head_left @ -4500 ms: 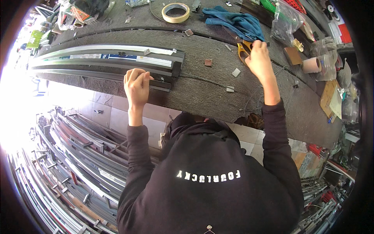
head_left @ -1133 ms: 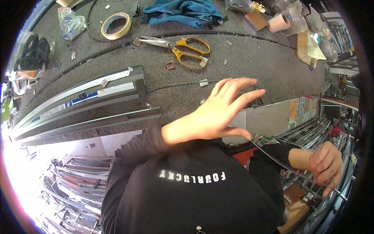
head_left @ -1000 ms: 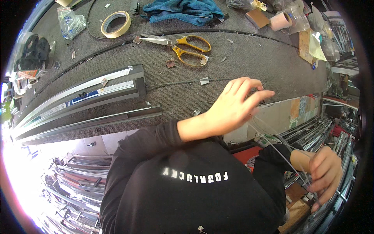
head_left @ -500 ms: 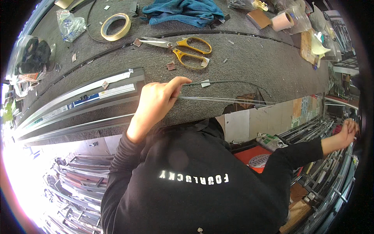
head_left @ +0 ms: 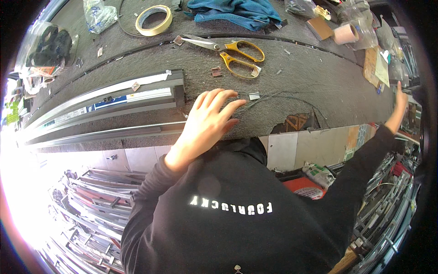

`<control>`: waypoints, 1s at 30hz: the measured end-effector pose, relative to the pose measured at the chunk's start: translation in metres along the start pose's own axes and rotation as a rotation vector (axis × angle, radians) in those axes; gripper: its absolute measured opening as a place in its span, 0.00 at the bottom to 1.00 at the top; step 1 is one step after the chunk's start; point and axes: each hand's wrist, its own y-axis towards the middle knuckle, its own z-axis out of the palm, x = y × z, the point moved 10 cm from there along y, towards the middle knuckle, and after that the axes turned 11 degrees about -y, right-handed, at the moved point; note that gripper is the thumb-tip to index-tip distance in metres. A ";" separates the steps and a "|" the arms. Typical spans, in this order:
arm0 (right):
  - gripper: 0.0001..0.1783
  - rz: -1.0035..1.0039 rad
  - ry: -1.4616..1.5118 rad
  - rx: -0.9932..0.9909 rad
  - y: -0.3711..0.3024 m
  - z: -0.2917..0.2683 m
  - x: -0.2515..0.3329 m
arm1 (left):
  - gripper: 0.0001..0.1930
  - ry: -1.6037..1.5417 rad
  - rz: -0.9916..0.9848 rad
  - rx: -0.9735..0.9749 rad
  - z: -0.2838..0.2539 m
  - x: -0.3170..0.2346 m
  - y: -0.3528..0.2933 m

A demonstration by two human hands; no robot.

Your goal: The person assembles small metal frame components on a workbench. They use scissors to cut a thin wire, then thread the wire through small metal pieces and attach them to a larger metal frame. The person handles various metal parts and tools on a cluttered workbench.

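My left hand [head_left: 211, 119] hovers over the near edge of the grey carpeted bench, fingers spread and holding nothing I can see. Beside its fingertips begins a thin dark cord [head_left: 315, 106] that curves off to the right. A slim metal strip [head_left: 114, 136] comes from the left and ends behind this hand. Above it lies a dark metal profile [head_left: 179, 93] with a white and blue label. My right hand [head_left: 399, 104] reaches out at the far right edge, small in view, one finger stretched; its other fingers are hard to make out. Yellow-handled scissors [head_left: 223, 47] lie beyond my left hand.
Along the back are a masking tape roll [head_left: 154, 33], a blue cloth [head_left: 237, 13], a brown block [head_left: 319, 28] and a pinkish roll [head_left: 345, 34]. A torn hole [head_left: 299, 122] breaks the bench's front edge. Metal bars [head_left: 100, 196] are stacked on the floor at left.
My left hand has opened from a pinch and shifted slightly right in view. My right hand has swung up and forward at the far right. The shiny line running right from my left hand is gone.
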 end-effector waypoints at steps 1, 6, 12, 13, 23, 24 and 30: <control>0.44 -0.078 -0.040 -0.044 -0.046 -0.031 0.046 | 0.24 -0.025 -0.062 -0.045 -0.012 0.005 -0.008; 0.18 -0.891 1.011 0.643 -0.376 -0.174 0.243 | 0.19 0.097 -0.199 -0.118 -0.060 0.031 -0.050; 0.20 -1.472 1.098 0.721 -0.587 -0.258 0.332 | 0.25 0.031 -0.231 -0.121 -0.058 0.046 -0.080; 0.19 -1.478 1.098 0.702 -0.597 -0.257 0.335 | 0.25 0.030 -0.237 -0.143 -0.057 0.048 -0.082; 0.18 -1.473 1.105 0.464 -0.618 -0.242 0.330 | 0.24 0.084 -0.192 -0.196 -0.053 0.052 -0.087; 0.18 -1.478 1.090 0.474 -0.619 -0.241 0.330 | 0.24 0.085 -0.194 -0.197 -0.053 0.052 -0.087; 0.18 -1.503 1.034 0.538 -0.617 -0.244 0.331 | 0.23 0.086 -0.183 -0.211 -0.054 0.052 -0.087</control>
